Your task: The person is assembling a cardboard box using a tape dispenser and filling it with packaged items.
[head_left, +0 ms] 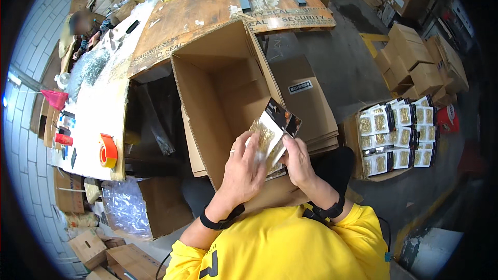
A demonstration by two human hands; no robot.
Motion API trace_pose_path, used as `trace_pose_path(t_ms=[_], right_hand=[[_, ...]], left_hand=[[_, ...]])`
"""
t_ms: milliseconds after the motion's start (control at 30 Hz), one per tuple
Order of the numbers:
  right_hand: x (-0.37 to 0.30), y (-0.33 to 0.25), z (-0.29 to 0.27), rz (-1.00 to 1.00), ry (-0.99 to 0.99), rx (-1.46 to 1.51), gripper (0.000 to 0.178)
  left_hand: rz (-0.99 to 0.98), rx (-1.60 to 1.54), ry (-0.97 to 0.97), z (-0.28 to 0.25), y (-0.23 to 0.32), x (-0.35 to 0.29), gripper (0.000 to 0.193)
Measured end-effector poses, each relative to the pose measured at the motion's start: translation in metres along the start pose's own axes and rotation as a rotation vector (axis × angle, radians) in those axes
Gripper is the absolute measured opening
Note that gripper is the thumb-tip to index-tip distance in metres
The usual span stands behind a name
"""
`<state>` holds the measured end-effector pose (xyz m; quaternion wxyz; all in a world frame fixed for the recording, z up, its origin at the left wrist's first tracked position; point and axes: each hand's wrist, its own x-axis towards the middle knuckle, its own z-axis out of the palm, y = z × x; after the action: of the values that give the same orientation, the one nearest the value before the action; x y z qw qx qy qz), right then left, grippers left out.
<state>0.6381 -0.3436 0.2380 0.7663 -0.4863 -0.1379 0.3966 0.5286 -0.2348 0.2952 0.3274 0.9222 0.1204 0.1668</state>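
Both hands hold a small stack of clear and white packets (270, 134) with black header cards and gold-coloured contents, over the near end of an open cardboard carton (199, 80). My left hand (241, 171) lies along the stack's left side, its fingers curved over the front and slightly blurred. My right hand (299, 162) grips the right edge, thumb on top. What lies on the carton's floor under my hands is mostly hidden. To the right, another carton (359, 148) is filled with rows of similar packets (402, 134).
Flattened cardboard (306, 109) lies right of the carton. A wooden table (207, 0) stands ahead. On the white-topped table (93, 124) at left sits an orange tape roll (108, 150). Below it is a box of clear plastic bags (124, 205). Brown boxes (410, 57) are stacked at far right.
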Motion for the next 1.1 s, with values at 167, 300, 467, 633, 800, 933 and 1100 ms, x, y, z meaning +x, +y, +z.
trace_pose_path(t_ms=[167, 300, 467, 633, 800, 933, 1100], right_hand=[[0.0, -0.022, 0.014, -0.153, -0.186, -0.215, 0.044], [-0.014, -0.055, -0.007, -0.136, -0.237, -0.308, 0.048], [-0.03, -0.066, -0.072, -0.285, 0.09, -0.417, 0.032], [-0.06, -0.053, -0.149, -0.252, 0.367, -0.444, 0.029], [-0.094, -0.01, -0.267, -0.245, 0.884, -0.649, 0.021], [-0.133, 0.043, -0.375, -0.119, 1.278, -0.731, 0.017], [-0.121, 0.092, -0.436, -0.043, 1.559, -0.582, 0.032]], left_hand=[[-0.126, 0.138, 0.124, 0.017, -0.005, 0.003, 0.08], [-0.217, 0.141, -0.02, 0.017, -0.038, 0.007, 0.057], [-0.294, 0.487, -0.495, 0.06, -0.074, 0.019, 0.039], [-0.069, 0.563, -0.622, 0.118, -0.156, 0.03, 0.034], [0.065, 0.541, -0.575, 0.174, -0.192, -0.025, 0.039], [0.112, 0.337, -0.786, 0.175, -0.199, -0.03, 0.042], [-0.117, 0.112, -0.971, 0.158, -0.17, -0.001, 0.05]])
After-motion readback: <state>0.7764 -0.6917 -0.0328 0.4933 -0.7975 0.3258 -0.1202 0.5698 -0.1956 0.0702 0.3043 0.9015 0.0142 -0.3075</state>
